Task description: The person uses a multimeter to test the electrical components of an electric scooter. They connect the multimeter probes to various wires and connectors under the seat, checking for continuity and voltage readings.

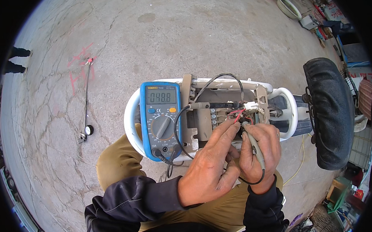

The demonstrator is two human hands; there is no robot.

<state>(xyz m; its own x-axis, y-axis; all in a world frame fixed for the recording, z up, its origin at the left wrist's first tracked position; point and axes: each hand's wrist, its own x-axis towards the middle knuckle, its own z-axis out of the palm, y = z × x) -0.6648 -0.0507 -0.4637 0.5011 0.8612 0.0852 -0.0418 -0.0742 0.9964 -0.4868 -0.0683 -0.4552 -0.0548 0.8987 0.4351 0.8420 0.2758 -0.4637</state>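
Note:
In my right hand (263, 152) is a grey test probe (256, 148), its tip end among the wires and its black lead trailing below. My left hand (209, 169) has its fingertips pinched at the red wires (236, 114), right beside the probe tip. What exactly lies between those fingertips is partly hidden. A white plug connector (251, 106) sits just beyond my hands. Another probe (214, 105), dark, lies across the open frame compartment. To the left rests a blue multimeter (161, 113), its display lit with a reading and leads plugged in at the bottom.
Under the work is a white tubular vehicle frame (132, 130), with a black padded seat (331, 114) to its right. A pressure gauge (89, 129) with a long hose lies on the cracked concrete floor (149, 43). Basins and clutter line the right side. Another person's legs (19, 59) show far left.

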